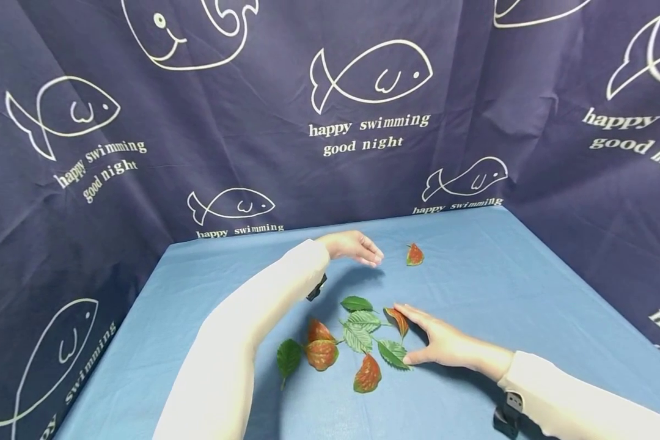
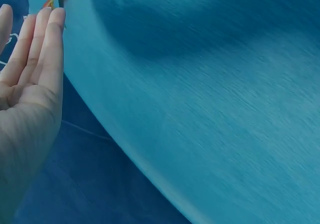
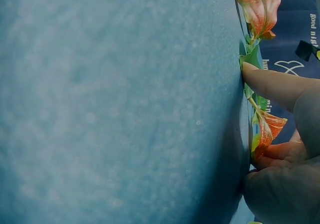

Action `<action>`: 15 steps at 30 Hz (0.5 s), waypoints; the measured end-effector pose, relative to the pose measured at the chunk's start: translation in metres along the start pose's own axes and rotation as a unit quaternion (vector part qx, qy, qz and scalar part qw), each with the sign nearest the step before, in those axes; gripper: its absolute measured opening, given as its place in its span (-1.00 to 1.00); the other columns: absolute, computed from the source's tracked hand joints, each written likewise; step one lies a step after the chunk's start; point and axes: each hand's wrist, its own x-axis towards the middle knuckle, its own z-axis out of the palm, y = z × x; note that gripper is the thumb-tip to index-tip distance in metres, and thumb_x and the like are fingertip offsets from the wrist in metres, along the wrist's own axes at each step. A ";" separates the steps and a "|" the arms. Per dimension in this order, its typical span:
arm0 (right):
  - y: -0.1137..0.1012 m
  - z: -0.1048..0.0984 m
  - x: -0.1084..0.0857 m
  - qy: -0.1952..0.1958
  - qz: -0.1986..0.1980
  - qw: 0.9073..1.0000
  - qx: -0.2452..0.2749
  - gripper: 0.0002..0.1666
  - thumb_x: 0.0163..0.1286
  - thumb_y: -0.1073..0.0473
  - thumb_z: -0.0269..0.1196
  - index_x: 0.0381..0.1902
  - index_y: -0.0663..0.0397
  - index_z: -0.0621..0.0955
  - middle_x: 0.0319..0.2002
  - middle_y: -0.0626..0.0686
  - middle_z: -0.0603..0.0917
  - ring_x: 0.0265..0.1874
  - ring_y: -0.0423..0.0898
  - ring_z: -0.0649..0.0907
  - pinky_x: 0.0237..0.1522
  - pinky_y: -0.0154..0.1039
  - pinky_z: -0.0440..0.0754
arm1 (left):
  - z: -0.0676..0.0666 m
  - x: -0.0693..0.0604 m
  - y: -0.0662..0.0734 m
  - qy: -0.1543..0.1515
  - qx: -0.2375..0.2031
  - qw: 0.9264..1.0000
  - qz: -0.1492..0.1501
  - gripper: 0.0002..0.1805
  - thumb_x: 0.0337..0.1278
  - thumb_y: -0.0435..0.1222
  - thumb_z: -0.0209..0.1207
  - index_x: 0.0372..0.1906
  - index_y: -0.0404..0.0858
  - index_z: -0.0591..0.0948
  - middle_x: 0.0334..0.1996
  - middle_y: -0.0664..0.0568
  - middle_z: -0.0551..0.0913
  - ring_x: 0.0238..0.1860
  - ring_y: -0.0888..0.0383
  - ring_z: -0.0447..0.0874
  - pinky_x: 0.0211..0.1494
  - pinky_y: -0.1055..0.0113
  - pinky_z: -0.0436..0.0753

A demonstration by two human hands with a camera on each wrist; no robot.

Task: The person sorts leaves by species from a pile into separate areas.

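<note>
My left hand (image 1: 355, 247) hovers over the back of the blue table, palm turned down, its fingers nearly straight and holding nothing. To its right lies a lone red-orange leaf (image 1: 415, 255) with a green edge. My right hand (image 1: 445, 344) spreads beside the leaf cluster. Its fingertips touch a red-orange leaf (image 1: 399, 320), while the thumb rests at the tip of a green leaf (image 1: 393, 352). In the right wrist view, the thumb presses a green leaf (image 3: 251, 57) and the fingers meet an orange leaf (image 3: 269, 131).
Left of my right hand lie pale green leaves (image 1: 359, 336), a dark green leaf (image 1: 289, 357) and orange leaves (image 1: 321, 355). Another orange leaf (image 1: 367, 374) lies nearer me. A navy fish-print cloth (image 1: 286, 165) surrounds the blue table (image 1: 473, 281).
</note>
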 end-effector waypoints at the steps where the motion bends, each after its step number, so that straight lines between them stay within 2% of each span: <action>1: 0.000 0.000 0.000 -0.002 0.000 1.000 0.000 0.19 0.01 -0.08 0.50 0.50 0.05 0.15 0.46 0.34 0.16 0.42 0.36 0.17 0.35 0.40 0.16 | 0.000 -0.003 -0.001 0.000 0.003 1.000 -0.001 -0.55 0.28 -0.32 0.20 0.22 -0.42 0.50 0.20 -0.20 0.57 0.15 0.05 0.62 0.27 0.39 0.56; 9: 0.001 0.000 0.000 -0.009 0.003 1.000 0.010 0.19 0.01 -0.06 0.51 0.50 0.05 0.16 0.45 0.39 0.15 0.41 0.39 0.16 0.32 0.42 0.18 | -0.001 -0.024 -0.012 -0.010 -0.026 1.000 0.003 -0.59 0.30 -0.39 0.15 0.19 -0.47 0.50 0.15 -0.27 0.58 0.13 0.02 0.64 0.26 0.36 0.57; 15: -0.001 -0.002 0.001 -0.017 0.019 0.999 0.023 0.19 0.01 -0.04 0.51 0.51 0.01 0.15 0.46 0.40 0.10 0.41 0.42 0.13 0.31 0.44 0.18 | -0.006 -0.044 -0.024 -0.014 -0.012 1.000 0.011 -0.59 0.31 -0.36 0.15 0.20 -0.45 0.51 0.16 -0.27 0.58 0.09 0.07 0.67 0.24 0.38 0.59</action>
